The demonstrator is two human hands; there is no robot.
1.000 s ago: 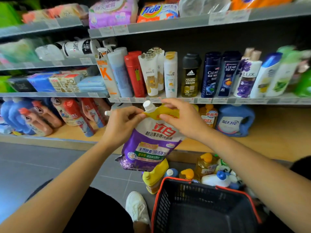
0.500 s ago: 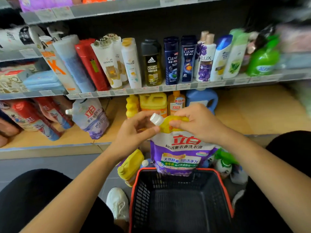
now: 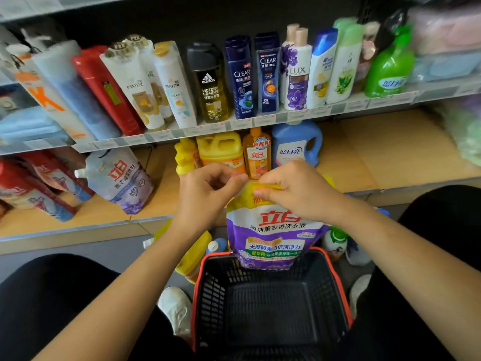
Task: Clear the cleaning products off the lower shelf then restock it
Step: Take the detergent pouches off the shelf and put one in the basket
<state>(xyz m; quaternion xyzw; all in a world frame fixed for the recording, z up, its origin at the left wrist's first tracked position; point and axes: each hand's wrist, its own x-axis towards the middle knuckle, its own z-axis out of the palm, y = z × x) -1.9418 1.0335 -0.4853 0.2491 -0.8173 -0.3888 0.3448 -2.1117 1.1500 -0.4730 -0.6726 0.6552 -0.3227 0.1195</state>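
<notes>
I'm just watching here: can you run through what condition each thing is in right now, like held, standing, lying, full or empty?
Purple and yellow laundry detergent pouch: held upright by its top, over the basket.
Left hand: pinching the pouch's top corner.
Right hand: gripping the pouch's yellow top.
Black mesh basket with red rim: on the floor, empty.
White and purple refill pouch: on the lower shelf, leaning.
Blue detergent jug: standing on the lower shelf.
Yellow bottle: lying on the floor beside the basket.

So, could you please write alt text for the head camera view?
Both hands, left hand and right hand, hold a purple detergent pouch by its yellow top above a black basket, in front of a wooden lower shelf with few bottles.
</notes>
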